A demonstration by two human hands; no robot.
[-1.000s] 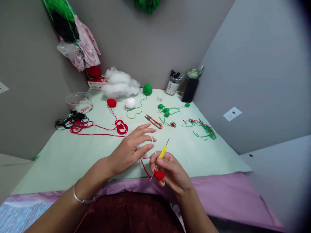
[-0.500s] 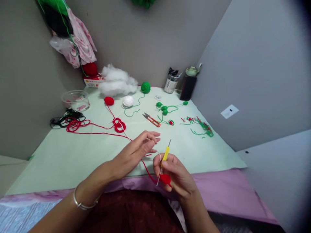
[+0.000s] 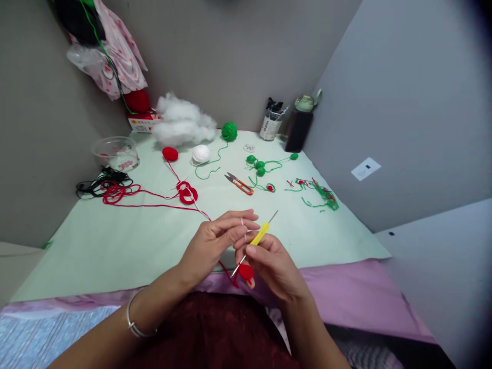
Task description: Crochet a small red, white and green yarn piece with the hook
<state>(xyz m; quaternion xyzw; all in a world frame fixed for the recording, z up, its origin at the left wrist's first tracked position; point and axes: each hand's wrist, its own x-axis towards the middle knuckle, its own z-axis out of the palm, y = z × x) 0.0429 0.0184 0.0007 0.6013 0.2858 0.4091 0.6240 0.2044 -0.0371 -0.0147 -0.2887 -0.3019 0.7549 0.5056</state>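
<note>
Red yarn piece (image 3: 246,271) sits against lower fingers of my right hand (image 3: 277,264); looks light, soft, squashy, so I'd pinch edge gently. Same hand holds stiff-looking hook (image 3: 273,216) by yellow handle (image 3: 260,233). Left hand (image 3: 207,247) loosely open, white yarn (image 3: 242,222) across fingers, easily snagged.

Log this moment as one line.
right hand holding yellow-handled metal hook, small red crocheted piece | left hand open, white yarn at fingers | orange-handled snips beyond

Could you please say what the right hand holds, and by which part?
The right hand holds the yellow-handled tool by the near end of its handle; a small red piece lies against that hand's fingers.
</note>
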